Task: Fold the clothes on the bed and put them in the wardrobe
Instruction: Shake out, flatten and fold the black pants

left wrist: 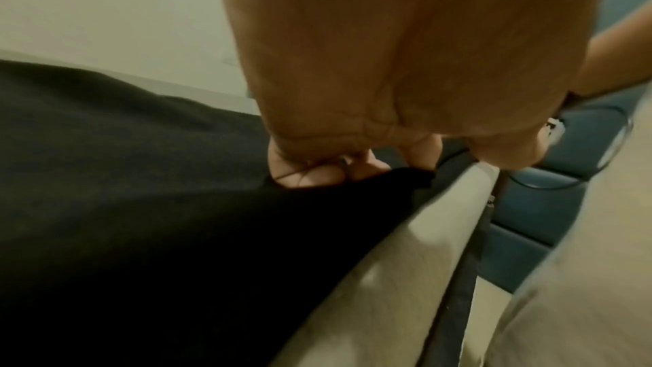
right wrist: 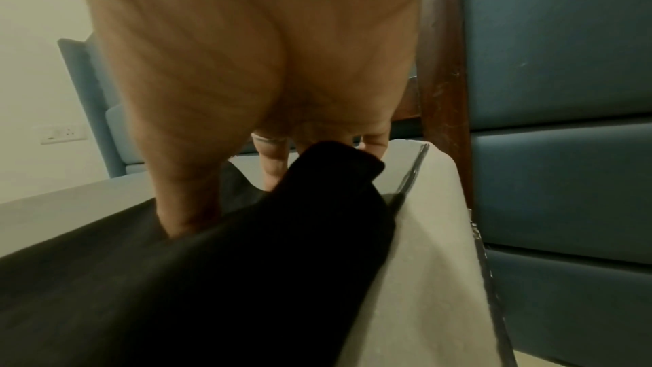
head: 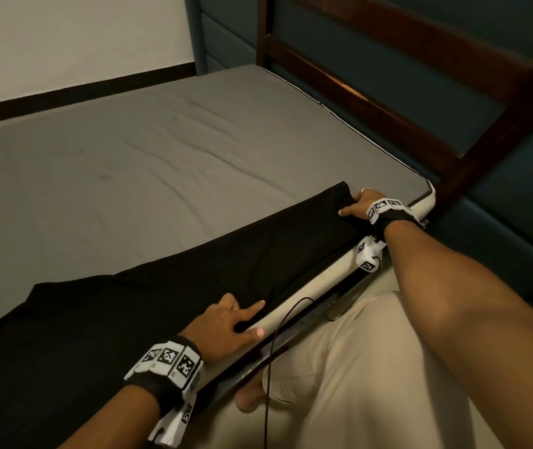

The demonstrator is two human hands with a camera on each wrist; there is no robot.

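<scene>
Black garment lies along the near edge of a grey mattress. Left hand pinches its near hem; right hand grips its far-right end.

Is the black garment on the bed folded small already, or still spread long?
Still spread long: the black garment lies stretched along the bed edge, not a compact stack.
</scene>
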